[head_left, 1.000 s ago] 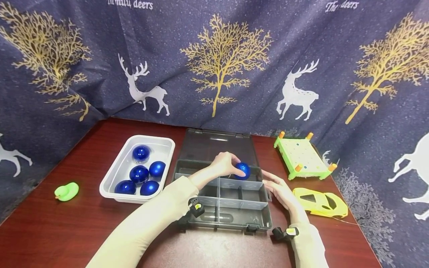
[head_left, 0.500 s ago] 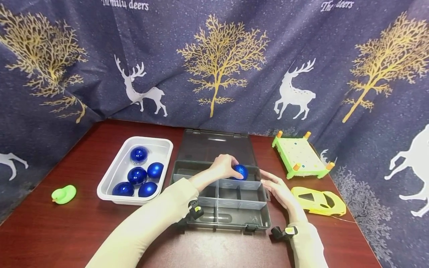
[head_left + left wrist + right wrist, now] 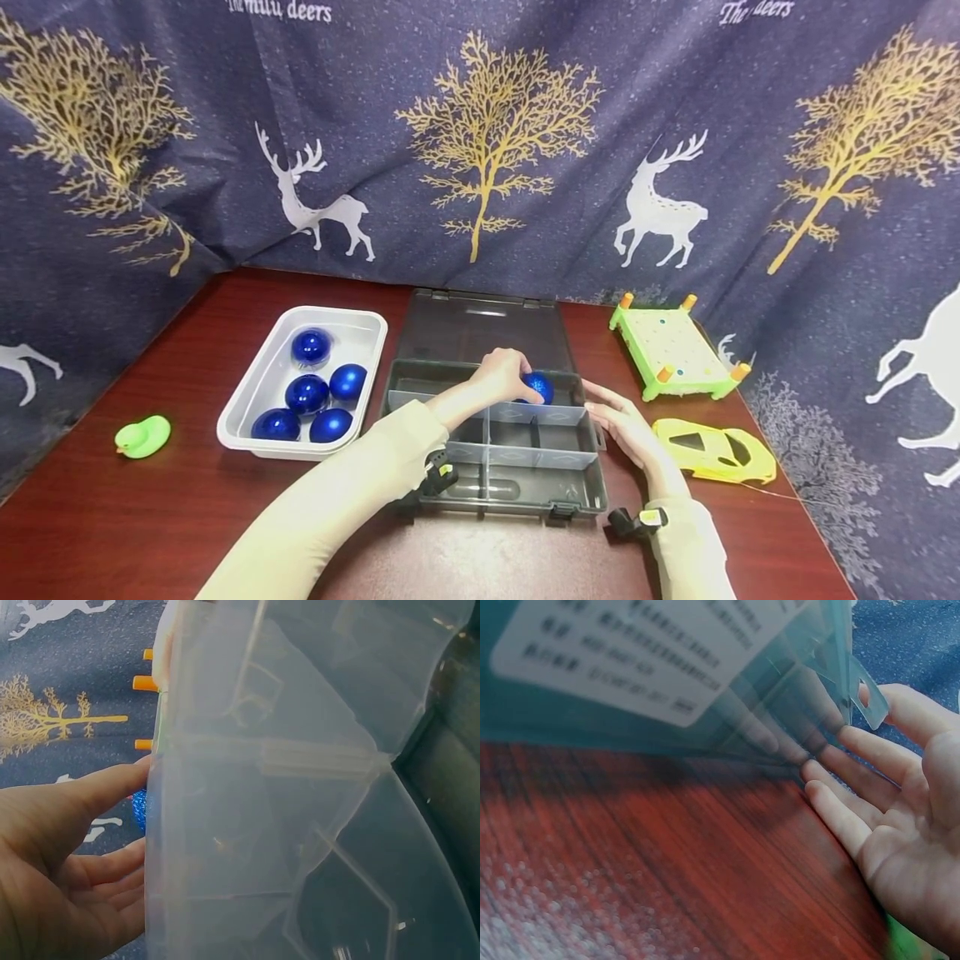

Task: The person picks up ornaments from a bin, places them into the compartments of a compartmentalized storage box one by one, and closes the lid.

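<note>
A glittery blue ball [image 3: 538, 388] is pinched between the thumb and fingers of my left hand [image 3: 501, 377], low in the back right compartment of a grey see-through divided box [image 3: 517, 481]. In the left wrist view a clear divider [image 3: 225, 825] hides most of the ball. My right hand [image 3: 624, 427] rests its fingertips against the box's right side, its fingers extended, as the right wrist view shows. The box's lid [image 3: 487, 329] lies folded back behind it.
Left of the box stands a white tray [image 3: 251, 375] with several blue balls. A green rubber duck [image 3: 142, 437] sits at far left. On the right are a yellow toy car [image 3: 716, 451] and an upturned green toy table [image 3: 678, 354] with orange feet.
My left hand has lowered the glittery ball slightly into the back right compartment. The right hand keeps its place at the box's side. The head view has shifted a little.
</note>
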The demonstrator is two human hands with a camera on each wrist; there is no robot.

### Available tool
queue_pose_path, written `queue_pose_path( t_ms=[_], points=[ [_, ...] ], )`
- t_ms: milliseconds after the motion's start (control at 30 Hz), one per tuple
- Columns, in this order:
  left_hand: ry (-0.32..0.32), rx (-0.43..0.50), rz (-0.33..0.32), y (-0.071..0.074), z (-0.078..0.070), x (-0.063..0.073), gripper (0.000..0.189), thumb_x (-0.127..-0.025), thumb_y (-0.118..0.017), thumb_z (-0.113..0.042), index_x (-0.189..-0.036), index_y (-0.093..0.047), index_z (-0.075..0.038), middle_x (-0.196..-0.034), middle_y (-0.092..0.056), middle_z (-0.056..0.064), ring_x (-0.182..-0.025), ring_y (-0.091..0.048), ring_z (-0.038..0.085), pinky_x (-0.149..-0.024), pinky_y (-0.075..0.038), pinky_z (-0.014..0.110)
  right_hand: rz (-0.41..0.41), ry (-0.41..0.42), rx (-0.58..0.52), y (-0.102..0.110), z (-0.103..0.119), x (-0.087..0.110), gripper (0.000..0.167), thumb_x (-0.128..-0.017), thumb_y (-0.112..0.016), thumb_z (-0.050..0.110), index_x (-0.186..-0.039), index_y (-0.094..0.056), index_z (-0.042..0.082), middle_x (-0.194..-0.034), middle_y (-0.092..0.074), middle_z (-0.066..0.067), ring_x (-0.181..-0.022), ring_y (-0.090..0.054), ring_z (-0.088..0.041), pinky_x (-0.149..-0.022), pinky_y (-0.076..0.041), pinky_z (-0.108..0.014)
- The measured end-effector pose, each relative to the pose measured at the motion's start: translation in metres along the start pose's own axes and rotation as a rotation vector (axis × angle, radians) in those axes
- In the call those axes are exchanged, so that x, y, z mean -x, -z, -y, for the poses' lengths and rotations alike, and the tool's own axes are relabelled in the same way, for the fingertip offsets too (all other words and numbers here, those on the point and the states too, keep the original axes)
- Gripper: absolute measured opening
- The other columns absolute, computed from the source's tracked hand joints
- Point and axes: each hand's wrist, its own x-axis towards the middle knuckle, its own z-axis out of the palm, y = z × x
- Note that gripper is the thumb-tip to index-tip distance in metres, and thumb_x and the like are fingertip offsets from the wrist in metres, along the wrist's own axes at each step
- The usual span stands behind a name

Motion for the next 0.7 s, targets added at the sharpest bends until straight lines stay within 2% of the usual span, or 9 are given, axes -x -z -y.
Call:
queue_pose_path(
  t_ms=[267,567,700],
  points=[
    [0.033,-0.022,-0.008,-0.0017,-0.0044,0.0009,0.051,-0.066,-0.091,-0.035,-0.102,-0.073,-0.004,-0.105,-0.074,0.009,-0.1,-0.067,0.034,-0.09,-0.053,0.041,0.001,0.0,0.005,0.0004,0.0001,0.0005,0.056,-0.1,-0.045,0.002,-0.146,-0.02,-0.018,-0.127,-0.063,0.01,-0.107,-0.065,-0.003,-0.095,-0.048,-0.017],
    [0.017,-0.026,-0.011,-0.002,-0.0036,0.0018,0.048,-0.068,-0.089,-0.033,-0.103,-0.073,-0.006,-0.106,-0.074,0.007,-0.102,-0.067,0.033,-0.092,-0.052,0.041,0.012,0.008,-0.002,-0.0006,0.001,0.0012,0.056,-0.1,-0.044,0.002,-0.146,-0.018,-0.019,-0.126,-0.063,0.011,-0.108,-0.064,-0.003,-0.095,-0.048,-0.017],
    [0.008,0.0,-0.015,0.0,-0.0025,0.003,0.037,-0.072,-0.087,-0.029,-0.099,-0.076,-0.006,-0.099,-0.076,0.006,-0.095,-0.069,0.028,-0.091,-0.052,0.041,0.021,0.011,-0.02,-0.0006,0.0007,0.0009,0.057,-0.101,-0.043,0.001,-0.145,-0.016,-0.02,-0.124,-0.065,0.01,-0.107,-0.065,-0.003,-0.095,-0.048,-0.017]
  ],
)
